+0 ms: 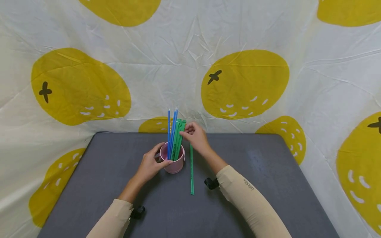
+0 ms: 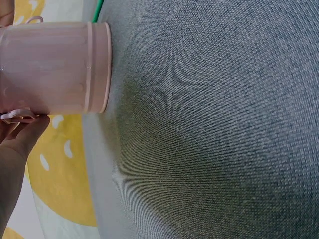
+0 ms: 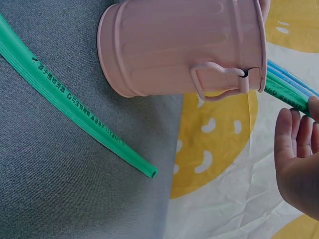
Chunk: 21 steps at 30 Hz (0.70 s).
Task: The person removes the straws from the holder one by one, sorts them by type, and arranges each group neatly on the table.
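Pink bucket (image 1: 174, 162) stands upright on the grey counter (image 1: 268, 185), toward its back edge and near the middle, with a bunch of blue straws (image 1: 172, 132) and green straws (image 1: 179, 135) standing in it. It is a small ribbed tin pail with a loop handle on its side, plain in the right wrist view.

One more loose green straw (image 1: 191, 170) lies flat on the counter just to the right of the bucket, running front to back. Dark lettering runs along it in what looks like Chinese characters with a small leaf mark and a recycling-type sign; the characters are too small to read with any confidence. The right sleeve (image 1: 247, 195) carries small pale lettering near the wrist, also too faint to read.

The left hand (image 1: 150, 163) curls round the bucket's left side, thumb at the rim, its grip closed on the wall. The right hand (image 1: 196, 137) is raised above and behind the bucket, forearm angled in from the right; its fingertips pinch the upper ends of the green straws.

Behind the counter hangs a creased white cloth (image 1: 184, 59) printed with large yellow fruit.
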Each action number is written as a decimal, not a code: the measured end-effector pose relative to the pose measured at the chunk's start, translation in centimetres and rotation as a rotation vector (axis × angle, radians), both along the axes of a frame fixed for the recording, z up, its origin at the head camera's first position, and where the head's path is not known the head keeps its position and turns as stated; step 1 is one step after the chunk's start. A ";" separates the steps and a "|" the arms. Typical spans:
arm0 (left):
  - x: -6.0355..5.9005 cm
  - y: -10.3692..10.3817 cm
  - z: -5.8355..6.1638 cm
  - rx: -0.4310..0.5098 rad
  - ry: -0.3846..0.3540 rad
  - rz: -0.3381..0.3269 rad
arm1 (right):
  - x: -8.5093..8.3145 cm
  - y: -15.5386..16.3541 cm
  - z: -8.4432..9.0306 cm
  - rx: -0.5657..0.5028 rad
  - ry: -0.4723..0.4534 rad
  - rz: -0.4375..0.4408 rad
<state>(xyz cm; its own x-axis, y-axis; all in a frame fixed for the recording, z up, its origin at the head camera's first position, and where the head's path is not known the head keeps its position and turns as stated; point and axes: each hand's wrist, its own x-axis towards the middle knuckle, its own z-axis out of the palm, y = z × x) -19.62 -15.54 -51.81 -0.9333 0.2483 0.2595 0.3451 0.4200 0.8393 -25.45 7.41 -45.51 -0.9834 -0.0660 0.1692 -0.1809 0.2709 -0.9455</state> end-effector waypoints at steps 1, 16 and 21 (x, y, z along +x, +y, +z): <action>0.0 0.0 0.0 0.000 -0.002 0.000 | 0.0 0.0 0.0 -0.008 -0.002 0.003; -0.3 0.1 -0.1 0.009 0.006 0.009 | -0.5 0.3 0.4 -0.053 -0.010 0.024; -0.3 0.1 -0.1 0.012 0.005 0.009 | -0.5 0.5 0.8 -0.066 -0.015 0.036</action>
